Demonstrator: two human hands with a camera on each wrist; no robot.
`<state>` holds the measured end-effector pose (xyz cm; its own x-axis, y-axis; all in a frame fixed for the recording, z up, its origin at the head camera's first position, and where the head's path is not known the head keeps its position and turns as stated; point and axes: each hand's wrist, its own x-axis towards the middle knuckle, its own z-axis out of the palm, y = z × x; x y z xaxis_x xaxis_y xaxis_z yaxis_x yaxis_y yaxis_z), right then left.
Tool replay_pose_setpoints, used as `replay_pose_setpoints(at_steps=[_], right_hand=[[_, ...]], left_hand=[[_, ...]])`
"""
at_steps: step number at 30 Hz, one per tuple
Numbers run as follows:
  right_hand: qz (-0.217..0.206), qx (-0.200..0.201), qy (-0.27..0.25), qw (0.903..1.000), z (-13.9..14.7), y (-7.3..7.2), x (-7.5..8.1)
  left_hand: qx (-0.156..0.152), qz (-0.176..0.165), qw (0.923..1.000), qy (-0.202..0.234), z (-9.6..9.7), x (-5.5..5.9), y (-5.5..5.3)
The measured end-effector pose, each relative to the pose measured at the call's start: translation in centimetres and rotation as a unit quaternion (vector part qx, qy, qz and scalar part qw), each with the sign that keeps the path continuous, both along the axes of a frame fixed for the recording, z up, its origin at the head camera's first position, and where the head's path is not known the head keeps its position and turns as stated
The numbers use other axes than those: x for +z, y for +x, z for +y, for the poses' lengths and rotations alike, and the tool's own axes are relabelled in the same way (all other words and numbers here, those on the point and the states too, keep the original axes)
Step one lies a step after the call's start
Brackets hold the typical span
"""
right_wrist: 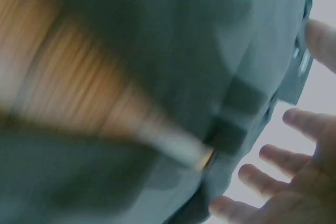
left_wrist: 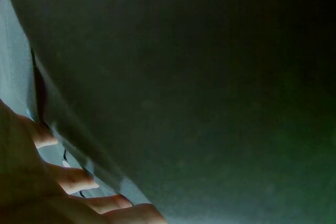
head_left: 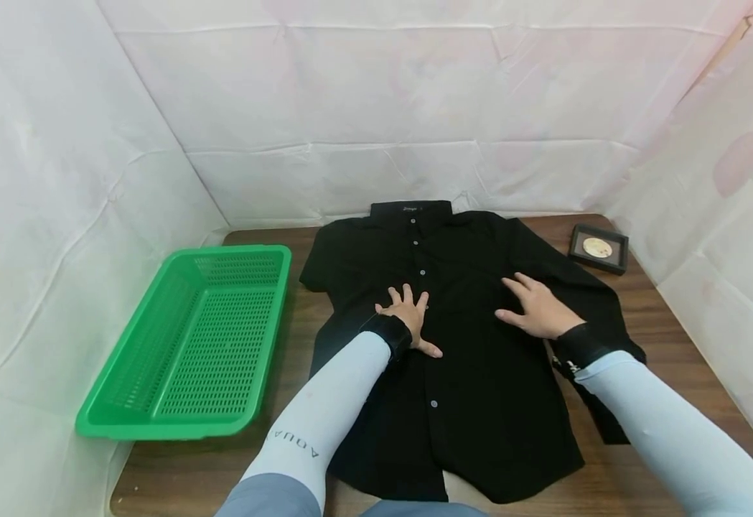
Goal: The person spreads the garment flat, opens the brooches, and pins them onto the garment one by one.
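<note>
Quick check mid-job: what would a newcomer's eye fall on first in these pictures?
First, the black shirt laid out across the middle of the wooden table, collar at the far edge, with the left hand spread on its front and the right hand over its chest area to the right. Then the bright green basket left of the shirt, and the small dark frame near the table's far right corner.

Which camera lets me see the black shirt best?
The head view, because it shows the shirt spread out, with its collar and buttons. The left wrist view shows mostly dim cloth, close up. The right wrist view shows just part of it, blurry, beside some brown table.
</note>
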<state>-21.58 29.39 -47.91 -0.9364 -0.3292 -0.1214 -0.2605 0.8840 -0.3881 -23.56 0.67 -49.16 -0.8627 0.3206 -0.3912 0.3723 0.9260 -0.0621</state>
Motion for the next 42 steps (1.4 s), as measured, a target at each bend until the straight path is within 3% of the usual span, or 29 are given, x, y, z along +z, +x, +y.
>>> replay_pose_setpoints(at_steps=[5,12,17,25,32,37,40,42], right_hand=[[0.000,0.002,0.015,0.9999,-4.0,-0.2,-0.3],[-0.016,-0.067,0.050,0.9964,-7.5,-0.9,-1.8],[-0.036,-0.084,0.060,0.9940,-8.3,-0.8,-2.7],[-0.039,-0.103,0.049,0.9927,-8.8,-0.7,-2.7],[-0.048,-0.100,0.047,0.9927,-9.2,-1.0,-3.1],[-0.050,-0.105,0.042,0.9923,-9.0,-0.9,-3.4],[-0.053,-0.107,0.035,0.9922,-8.8,-0.7,-3.4],[-0.053,-0.109,0.030,0.9922,-8.6,-0.5,-3.2]], left_hand=[[-0.002,0.004,1.0000,0.001,0.0,-0.1,-0.1],[-0.004,0.009,0.9999,0.009,0.0,-0.1,0.0],[-0.002,0.005,0.9999,0.011,0.0,0.0,0.1],[-0.004,0.015,0.9998,0.008,-0.1,-0.2,-0.1],[0.006,0.019,0.9983,0.055,-1.4,-0.3,0.5],[0.040,0.027,0.9859,0.160,-4.1,1.7,-0.1],[0.095,0.061,0.9711,0.210,-6.9,3.3,-1.2],[0.151,0.090,0.9577,0.228,-8.9,3.8,-1.9]])
